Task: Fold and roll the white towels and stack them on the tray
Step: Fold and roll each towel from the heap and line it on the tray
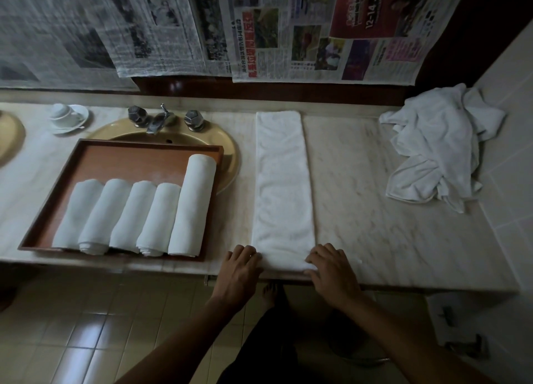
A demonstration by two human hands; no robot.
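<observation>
One folded towel [284, 187]: a long white strip lying flat on the marble counter [375, 210], running from the wall side to the front edge, just right of the tray.
Left hand [240, 271]: fingers curled on the strip's near left corner.
Right hand [331, 271]: fingers curled on the near right corner; whether either hand truly pinches the cloth is hard to tell in the dim light.
Tray [92, 158]: brown wood, partly over the sink [173, 129].
Rolled towels [135, 216]: five side by side in the tray, the rightmost longest.
Loose towels [438, 150]: crumpled heap at the counter's far right.
Cup and saucer [67, 118]: left of the taps.
</observation>
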